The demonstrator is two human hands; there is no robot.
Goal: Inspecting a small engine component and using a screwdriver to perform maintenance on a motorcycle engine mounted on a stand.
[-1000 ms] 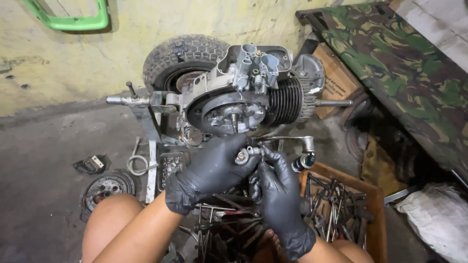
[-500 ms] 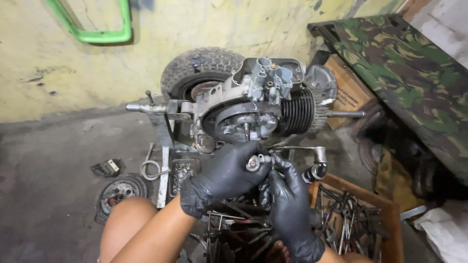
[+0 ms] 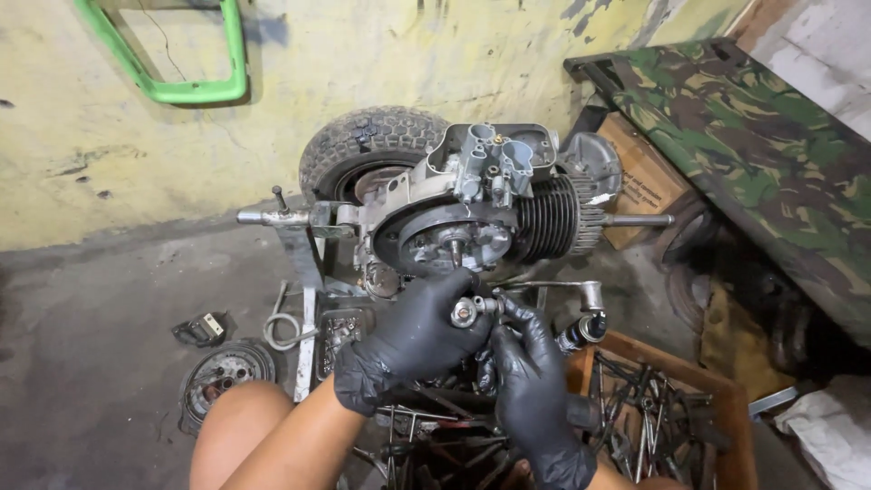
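Note:
Both my hands wear black gloves. My left hand [image 3: 413,340] grips a small round metal fitting [image 3: 465,312] just below the scooter engine [image 3: 472,218]. My right hand [image 3: 531,381] pinches the same fitting from the right side, fingers closed on it. The engine stands on a metal stand [image 3: 304,263], with a finned cylinder [image 3: 553,218], a carburettor [image 3: 485,163] on top and a tyre [image 3: 363,145] behind. A ratchet handle [image 3: 558,287] lies just behind my fingers.
A wooden box [image 3: 726,399] of several tools sits at the lower right. A round metal disc [image 3: 222,377] and a small black part [image 3: 204,328] lie on the concrete floor at left. A camouflage-covered cot [image 3: 753,154] stands at right, a green frame [image 3: 181,86] on the yellow wall.
The view has tilted up and the engine sits lower in frame. My hands stay together on the small fitting, with the fingers shifting slightly around it.

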